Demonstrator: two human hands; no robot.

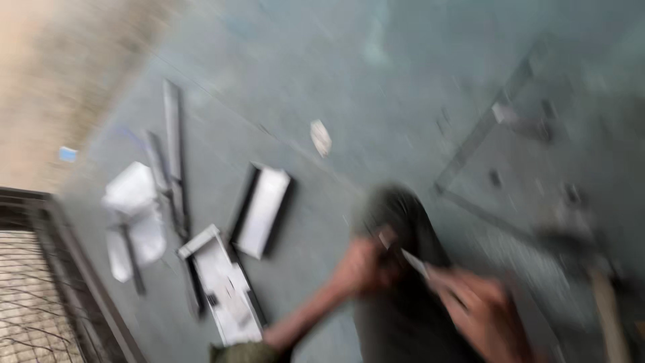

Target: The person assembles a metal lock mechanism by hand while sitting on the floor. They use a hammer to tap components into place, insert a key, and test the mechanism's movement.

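- The left hand is curling around the upper part of a dark rounded object on the grey floor.
- The right hand is pinching a thin pale strip against it; blur is hiding the finger spread.
- White flat pieces are lying well apart, to the left.

Blurry shot of a grey concrete floor, daylight, nothing fancy

Pale metal channel pieces and strips lie scattered at left, a wire mesh grate fills the bottom left corner, and sandy ground runs along the upper left edge.
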